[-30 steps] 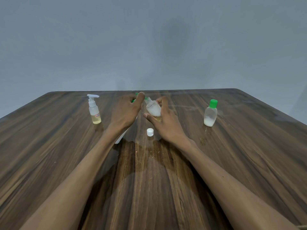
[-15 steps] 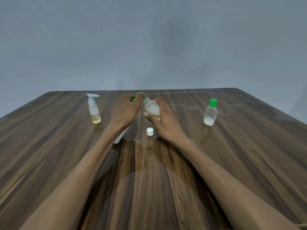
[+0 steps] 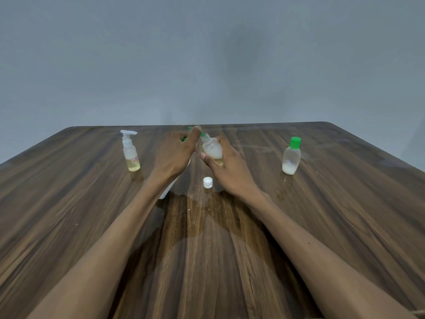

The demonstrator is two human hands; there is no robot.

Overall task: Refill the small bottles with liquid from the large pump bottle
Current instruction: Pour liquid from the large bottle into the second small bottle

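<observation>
The large pump bottle stands at the table's middle, mostly hidden; only its white base [image 3: 165, 192] shows under my left forearm, and its green nozzle [image 3: 202, 134] pokes out to the right. My left hand [image 3: 174, 153] lies palm down on the pump head, thumb raised. My right hand [image 3: 226, 171] grips a small clear open bottle [image 3: 212, 149], tilted with its neck at the nozzle; it holds whitish and yellowish liquid. Its white cap [image 3: 208, 182] lies on the table just in front.
A small clear pump bottle [image 3: 130, 155] with yellow liquid stands at the left. A small green-capped bottle [image 3: 291, 157] with some white liquid stands at the right. Wet patches shine on the wooden table [image 3: 92, 203] in front of the hands.
Almost nothing moved. My right hand has shifted the small bottle very slightly against the nozzle; my left hand stays on the pump head.
</observation>
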